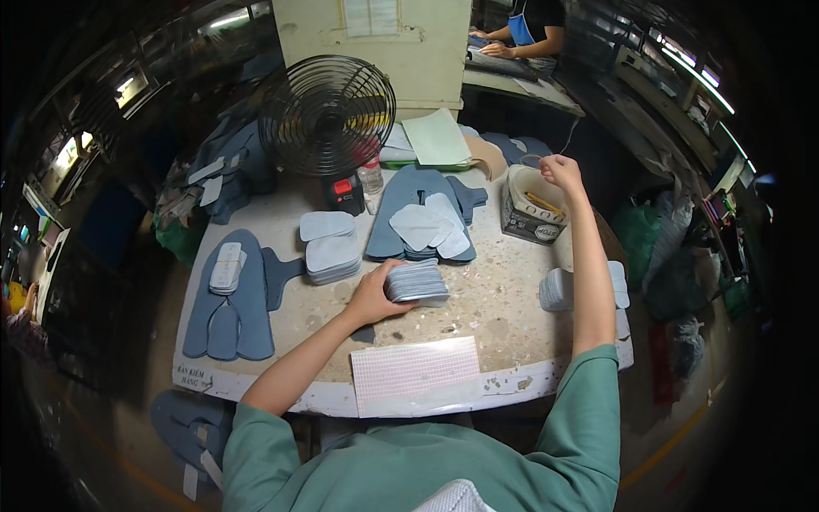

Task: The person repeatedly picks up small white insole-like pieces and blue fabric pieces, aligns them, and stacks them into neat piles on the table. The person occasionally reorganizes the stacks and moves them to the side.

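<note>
My left hand is wrapped round the left side of a thick stack of pale grey-blue cut pieces, which rests at the middle of the table. Farther right, my right hand is raised over the far edge of an open box, fingers closed. A thin tan loop, apparently a rubber band, shows at its fingertips. Yellow-tan items lie inside the box. Just beyond the left hand are another stack of pale pieces and a pile of dark blue-grey panels topped with loose pale pieces.
A black fan stands at the back left beside a bottle. More dark panels lie at left. A printed sheet lies at the front edge. Pale stacks sit under my right forearm. A co-worker works beyond.
</note>
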`<state>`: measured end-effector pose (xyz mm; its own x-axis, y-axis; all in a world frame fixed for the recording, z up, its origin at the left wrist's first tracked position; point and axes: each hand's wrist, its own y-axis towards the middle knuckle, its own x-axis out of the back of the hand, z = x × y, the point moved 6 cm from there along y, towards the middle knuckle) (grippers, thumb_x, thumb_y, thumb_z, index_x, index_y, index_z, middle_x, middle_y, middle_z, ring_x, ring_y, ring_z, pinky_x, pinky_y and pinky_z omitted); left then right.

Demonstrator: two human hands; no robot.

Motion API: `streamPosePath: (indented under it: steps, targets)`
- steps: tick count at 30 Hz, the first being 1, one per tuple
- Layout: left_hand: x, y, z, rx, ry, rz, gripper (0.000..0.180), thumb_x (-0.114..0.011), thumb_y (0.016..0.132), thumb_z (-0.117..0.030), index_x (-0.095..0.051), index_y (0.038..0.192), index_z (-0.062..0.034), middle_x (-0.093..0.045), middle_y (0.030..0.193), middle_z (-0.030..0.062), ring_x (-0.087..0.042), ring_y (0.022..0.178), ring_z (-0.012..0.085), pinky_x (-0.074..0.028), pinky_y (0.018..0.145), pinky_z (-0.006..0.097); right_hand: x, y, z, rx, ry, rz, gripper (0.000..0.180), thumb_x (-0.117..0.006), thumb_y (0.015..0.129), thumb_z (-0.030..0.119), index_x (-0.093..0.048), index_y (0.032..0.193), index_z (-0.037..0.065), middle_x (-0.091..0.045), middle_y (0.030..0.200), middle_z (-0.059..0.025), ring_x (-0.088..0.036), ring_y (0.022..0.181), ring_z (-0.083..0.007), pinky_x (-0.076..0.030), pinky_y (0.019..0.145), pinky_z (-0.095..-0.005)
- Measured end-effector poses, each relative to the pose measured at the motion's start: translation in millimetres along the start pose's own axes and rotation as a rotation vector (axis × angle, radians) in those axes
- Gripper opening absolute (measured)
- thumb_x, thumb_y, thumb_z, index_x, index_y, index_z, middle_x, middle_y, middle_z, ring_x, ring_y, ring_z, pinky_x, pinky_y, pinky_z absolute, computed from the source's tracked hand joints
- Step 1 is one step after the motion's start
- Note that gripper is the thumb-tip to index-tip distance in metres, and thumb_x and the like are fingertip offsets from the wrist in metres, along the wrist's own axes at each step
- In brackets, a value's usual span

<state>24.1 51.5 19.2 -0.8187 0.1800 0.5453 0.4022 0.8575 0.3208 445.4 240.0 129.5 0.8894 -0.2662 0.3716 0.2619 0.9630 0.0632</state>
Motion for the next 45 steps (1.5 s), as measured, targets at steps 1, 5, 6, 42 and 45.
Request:
streamPosePath:
  steps: [1,5,6,42,45]
  targets:
    - [-1,0,-2,0.001,-0.007,-0.004,0.07,-0.086,0.064,-0.035,-0.052,0.121,-0.0103,-0.067,0.107,0.0152,-0.068,0.097,0.0295,-0.052,0.085,0.037,-1,-3,5,0.021,0.12,0.042,0.035,-0.066,0.082,0.01,-0.057,0.114,-0.003,-0.07,0.086,-0.0086,-0.067,0.075,-0.0149,-0.054,0.071,-0.0199]
    - [3,1,-3,0.009,-0.005,-0.007,0.069,-0.087,0.062,-0.033,-0.054,0.118,-0.0105,-0.068,0.105,0.0151,-0.068,0.094,0.0287,-0.052,0.083,0.036,-10,-27,21,0.068,0.428,0.015,0.03,-0.063,0.085,0.005,-0.056,0.112,-0.006,-0.069,0.089,-0.0097,-0.066,0.074,-0.0131,-0.052,0.067,-0.0182]
    - [4,2,-1,0.04,0.008,-0.012,0.068,-0.087,0.063,-0.03,-0.054,0.119,-0.0096,-0.067,0.104,0.0135,-0.067,0.095,0.0256,-0.051,0.084,0.034,-14,-36,30,0.085,0.398,-0.005,0.031,-0.062,0.086,0.004,-0.056,0.116,-0.003,-0.068,0.087,-0.0073,-0.064,0.071,-0.011,-0.049,0.062,-0.0175]
    - [86,-1,-12,0.077,-1.983,-0.157,0.073,-0.07,0.081,-0.049,-0.048,0.134,-0.0036,-0.054,0.13,0.0187,-0.056,0.119,0.0309,-0.054,0.096,0.043,-209,-247,113,0.321,0.977,0.78,0.096,-0.039,0.086,0.075,-0.028,0.149,0.004,-0.037,0.149,-0.0125,-0.033,0.14,-0.0244,-0.029,0.114,-0.045]
    - [71,-11,-9,0.255,-1.492,-0.196,0.07,-0.074,0.078,-0.041,-0.048,0.134,-0.0081,-0.055,0.127,0.0145,-0.057,0.116,0.0267,-0.048,0.102,0.04,-221,-260,108,0.442,0.639,0.865,0.111,-0.066,0.07,0.076,-0.03,0.148,0.006,-0.039,0.146,-0.0117,-0.036,0.136,-0.0236,-0.03,0.112,-0.0436]
